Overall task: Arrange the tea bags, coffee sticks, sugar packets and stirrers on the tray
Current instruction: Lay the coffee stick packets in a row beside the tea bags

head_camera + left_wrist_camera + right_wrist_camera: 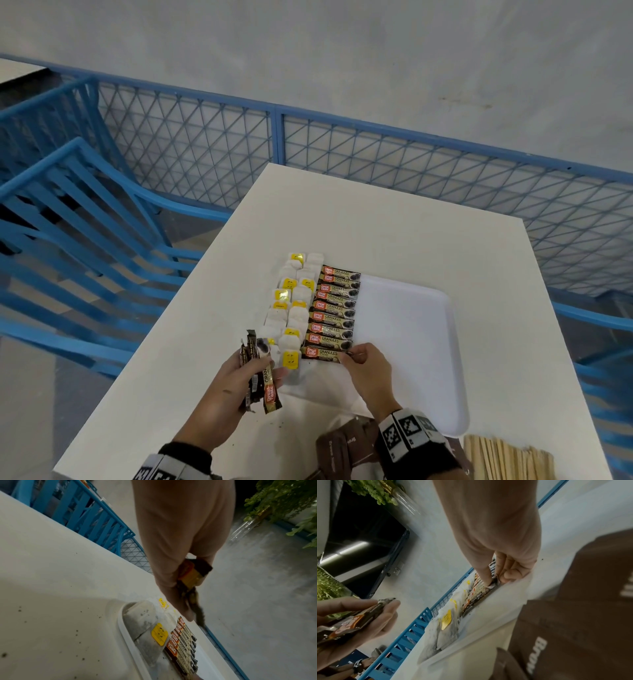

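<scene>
A white tray (418, 342) lies on the white table. Two columns of tea bags (291, 301) with yellow tags fill its left side, and a column of brown coffee sticks (334, 311) lies beside them. My right hand (364, 363) pinches the right end of the nearest coffee stick (320, 353) in the column, thumb and fingers on it in the right wrist view (494, 581). My left hand (253, 370) grips a bundle of several coffee sticks (262, 373) just left of the tray's near corner, the bundle (192, 574) also showing in the left wrist view.
Wooden stirrers (507, 459) lie at the table's near right edge. Brown sugar packets (342, 448) sit by my right wrist. Blue chairs (78, 240) stand to the left, and a blue mesh fence (376, 157) runs behind the table. The tray's right half holds nothing.
</scene>
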Available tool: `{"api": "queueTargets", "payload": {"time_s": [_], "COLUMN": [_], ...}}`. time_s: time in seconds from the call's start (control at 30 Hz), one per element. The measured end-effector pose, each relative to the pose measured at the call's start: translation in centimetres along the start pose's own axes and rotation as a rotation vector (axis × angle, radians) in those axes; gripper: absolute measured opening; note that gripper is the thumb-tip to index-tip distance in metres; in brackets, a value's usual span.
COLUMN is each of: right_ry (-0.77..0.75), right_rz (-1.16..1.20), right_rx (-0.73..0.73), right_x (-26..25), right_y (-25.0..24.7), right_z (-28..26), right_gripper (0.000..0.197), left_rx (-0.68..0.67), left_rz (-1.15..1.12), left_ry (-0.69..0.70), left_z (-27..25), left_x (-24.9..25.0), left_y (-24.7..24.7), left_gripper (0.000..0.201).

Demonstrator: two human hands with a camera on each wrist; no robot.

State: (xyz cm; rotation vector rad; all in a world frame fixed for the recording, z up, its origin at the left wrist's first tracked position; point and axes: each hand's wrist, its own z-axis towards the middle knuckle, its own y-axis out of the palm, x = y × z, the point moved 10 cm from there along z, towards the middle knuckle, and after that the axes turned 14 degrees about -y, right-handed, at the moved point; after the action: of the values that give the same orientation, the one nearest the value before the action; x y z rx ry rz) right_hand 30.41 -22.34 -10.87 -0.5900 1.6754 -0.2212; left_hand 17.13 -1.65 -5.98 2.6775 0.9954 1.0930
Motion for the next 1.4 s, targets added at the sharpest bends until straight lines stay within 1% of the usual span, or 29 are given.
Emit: {"api": "queueTargets", "payload": {"time_s": [0.23,0.33,0.43,0.5,0.53,0.6,0.63,0.7,0.77,0.83,0.9,1.0,1.1,1.2,1.27,1.33,1.4], "right_ry": [-0.019,-0.090,-0.251,-0.355,-0.394,-0.438,-0.449,-0.429,-0.353,-0.279,-0.200,-0.090,-0.016,-0.005,0.010,0.033,0.048], "right_rz": [0.011,-0.009,0.058,0.154,0.188,0.174,0.153,0.170,0.232,0.301,0.365,0.432,0.412,0.275,0.245,0.220,0.179], "right_rx": [0.040,0.033,-0.068,-0.199,-0.277,-0.416,-0.462,-0.496,-0.512,-0.521,-0.509,-0.434,-0.324,-0.191,-0.105,-0.064,-0.058], "right_x": [-0.2,-1.5,-5.4,-8.8,-10.1,-11.5,-11.7,-11.2,-10.2,-9.2,-7.9,-5.8,-3.6,-1.8,-0.6,0.3,0.9], "right_y": [-0.2,0.1,1.1,2.2,2.8,3.9,4.3,4.5,4.4,4.1,3.5,2.0,0.5,-1.0,-1.5,-1.3,-0.8], "right_z": [0.1,0.0,-0.9,-2.2,-2.9,-4.2,-4.5,-4.8,-4.8,-4.7,-4.4,-3.8,-3.1,-2.4,-2.0,-1.8,-1.7], "right_gripper": [0.020,0.018,0.009,0.006,0.008,0.014,0.015,0.016,0.013,0.008,0.008,0.008,0.006,0.002,0.001,0.003,0.005], "left_rx": [-0.055,-0.034,0.001,0.004,-0.002,-0.023,-0.030,-0.040,-0.032,0.013,0.074,0.138,0.144,0.118,0.091,0.089,0.096], "left_rz": [0.105,0.194,0.344,0.432,0.467,0.538,0.568,0.610,0.609,0.616,0.589,0.528,0.440,0.406,0.392,0.397,0.405], "left_ry": [0.042,0.075,0.112,0.129,0.135,0.151,0.158,0.148,0.122,0.129,0.145,0.115,0.083,0.057,0.055,0.062,0.062], "left_z": [-0.9,-1.1,-1.0,-1.1,-1.1,-1.3,-1.5,-1.6,-1.7,-1.7,-1.7,-1.5,-1.0,-0.8,-1.0,-1.1,-1.2], "left_x": [0.7,1.1,1.1,1.1,1.1,1.2,1.2,1.0,0.5,0.4,0.7,0.8,0.7,0.5,0.4,0.2,0.0], "left_y": [1.5,1.6,1.8,2.2,2.4,3.2,3.5,3.9,3.9,3.5,2.9,1.3,0.2,0.1,0.3,0.3,0.2], "left_gripper": [0.021,0.022,0.019,0.017,0.016,0.016,0.019,0.026,0.017,0.011,0.010,0.022,0.029,0.023,0.018,0.017,0.013]}}
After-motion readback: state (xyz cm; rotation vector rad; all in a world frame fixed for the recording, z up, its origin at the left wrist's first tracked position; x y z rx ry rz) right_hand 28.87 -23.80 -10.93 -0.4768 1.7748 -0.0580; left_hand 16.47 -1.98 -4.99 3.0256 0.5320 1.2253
